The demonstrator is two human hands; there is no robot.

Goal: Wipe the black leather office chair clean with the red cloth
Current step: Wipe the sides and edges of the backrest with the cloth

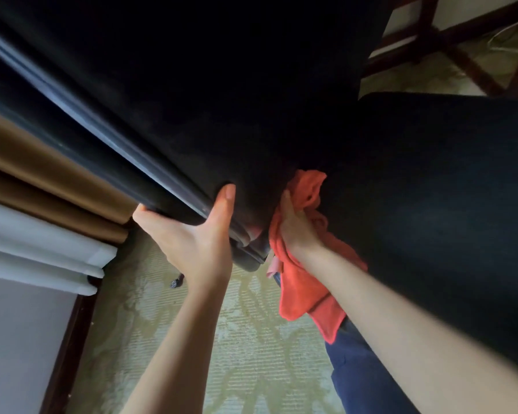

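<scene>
1. Black leather office chair (222, 85): one, seen from very close, and its dark panels fill the upper and right parts of the view. A rounded, glossy edge runs diagonally from upper left down to the centre.
2. One red cloth (302, 282) is bunched at the dark fold where two chair panels meet. Its loose end hangs down below the wrist.
3. Two bare hands are in view. The left hand (192, 237) grips the rounded chair edge near its lower end, with the thumb laid up the front face and the fingers wrapped behind.
4. The right hand (296, 225) holds the cloth against the leather. The fabric is gathered around the hand and hides the fingertips, so their exact lie cannot be told.
5. Below the chair lies a pale green patterned carpet (245, 369). One small caster (175, 283) shows just left of the left wrist.
6. A blue trouser leg (365, 375) sits under the right forearm, partly covered by the hanging cloth.
7. On the left hang folds of a brown curtain (42, 180), with a white curtain (27, 243) beneath them and a dark wooden frame (69, 339) lower down.
8. At the top right stand dark wooden furniture legs (461, 34), well apart from the hands, with thin cables (509, 37) beside them.
</scene>
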